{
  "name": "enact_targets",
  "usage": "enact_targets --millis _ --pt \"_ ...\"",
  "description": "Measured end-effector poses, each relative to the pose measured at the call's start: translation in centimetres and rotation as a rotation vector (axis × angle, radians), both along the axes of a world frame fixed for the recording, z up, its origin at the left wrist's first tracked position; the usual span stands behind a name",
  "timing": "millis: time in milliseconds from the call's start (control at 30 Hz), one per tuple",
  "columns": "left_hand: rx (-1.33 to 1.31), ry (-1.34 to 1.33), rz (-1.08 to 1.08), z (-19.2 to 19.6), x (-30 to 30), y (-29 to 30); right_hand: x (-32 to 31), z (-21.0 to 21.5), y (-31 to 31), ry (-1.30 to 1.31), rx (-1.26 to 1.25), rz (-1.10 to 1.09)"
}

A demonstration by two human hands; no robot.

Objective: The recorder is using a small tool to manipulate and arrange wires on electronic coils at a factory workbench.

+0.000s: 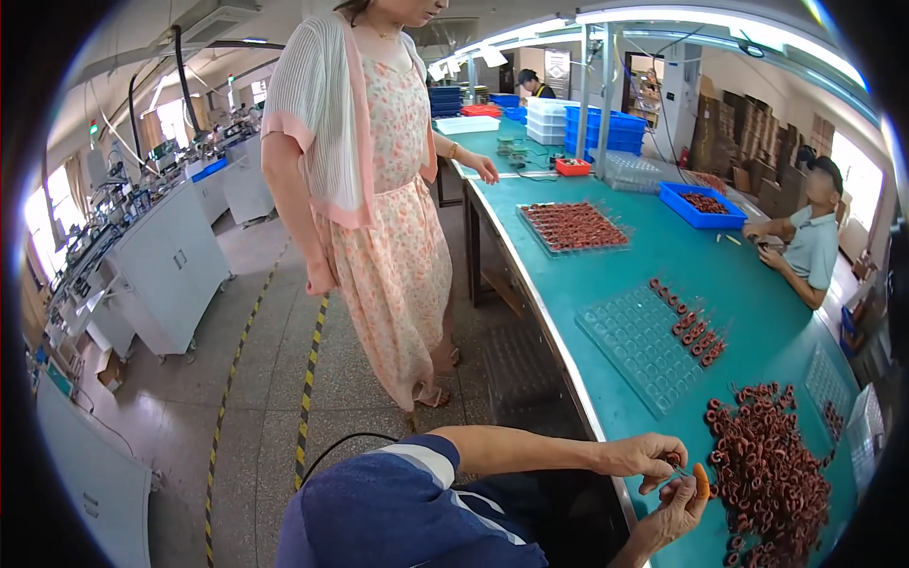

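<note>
Over the near edge of the green table, my two hands meet at a small red-brown wire-wound ring coil [673,459]. My left hand [636,456] comes in from the left, its fingers pinched on the coil. Just below it, my right hand [677,509] is closed at the coil's thin wire leads, with what looks like an orange finger cot on one finger. Fingers partly cover the coil and leads. Right beside my hands spreads a large heap of similar coils [769,473]. Beyond it lies a clear plastic tray [630,350], with several coils in rows along its right side.
Farther along the green table [511,204] are a full coil tray [574,227], a blue bin [703,206] and stacked crates [606,133]. A person in a floral dress [388,189] stands left of the table; another person [805,232] works across it. White cabinets [170,270] line the left.
</note>
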State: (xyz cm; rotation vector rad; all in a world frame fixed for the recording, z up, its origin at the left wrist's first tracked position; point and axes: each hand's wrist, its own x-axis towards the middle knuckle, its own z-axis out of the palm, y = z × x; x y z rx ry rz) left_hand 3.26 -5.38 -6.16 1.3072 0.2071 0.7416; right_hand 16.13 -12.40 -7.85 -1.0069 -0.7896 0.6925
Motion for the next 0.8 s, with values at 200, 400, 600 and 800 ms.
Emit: enact_targets --millis 200,400,600,800 --pt "-0.021 0.000 -0.025 -0.5 -0.1 0.0 -0.1 0.5 -0.4 0.031 -0.023 0.005" --pt "-0.028 -0.001 -0.009 -0.8 -0.6 -0.3 -0.3 0.9 -0.7 -0.043 -0.031 0.019" --pt "-0.039 -0.001 -0.010 -1.2 -1.0 0.1 0.0 1.0 -0.7 0.079 -0.063 0.126" --pt "-0.048 0.023 0.015 -1.3 -2.2 0.8 -0.7 1.0 -0.1 -0.023 -0.056 0.146"
